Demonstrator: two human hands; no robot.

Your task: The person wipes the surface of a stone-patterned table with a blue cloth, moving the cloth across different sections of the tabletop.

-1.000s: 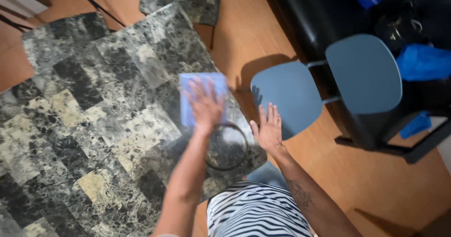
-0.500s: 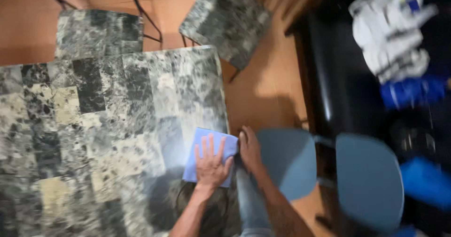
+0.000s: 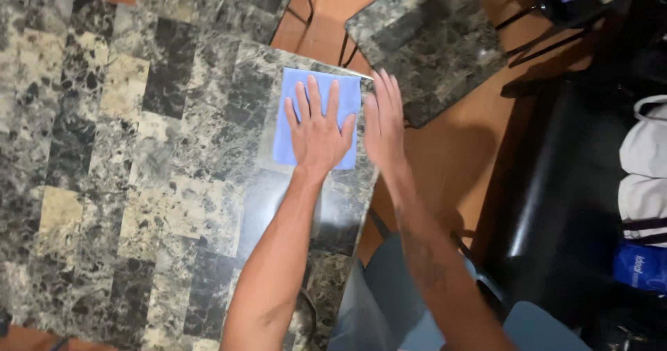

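A blue cloth [image 3: 316,115] lies flat on the dark marble-patterned table [image 3: 139,184], near its far right corner. My left hand [image 3: 318,132] presses down on the cloth, palm flat and fingers spread. Just to the right of the cloth, my right hand [image 3: 382,121] lies flat along the table's right edge with its fingers together and nothing in it. The two hands are almost touching.
A smaller marble-topped side table [image 3: 424,38] stands beyond the corner on the orange floor [image 3: 458,149]. A black couch [image 3: 577,205] with white and blue bags [image 3: 646,184] is at the right. A blue-grey chair [image 3: 389,302] sits under my arms.
My left hand has slid the cloth along the table's right edge, from beside the chair to the far corner. My right hand followed along the edge. The view has swung with them.
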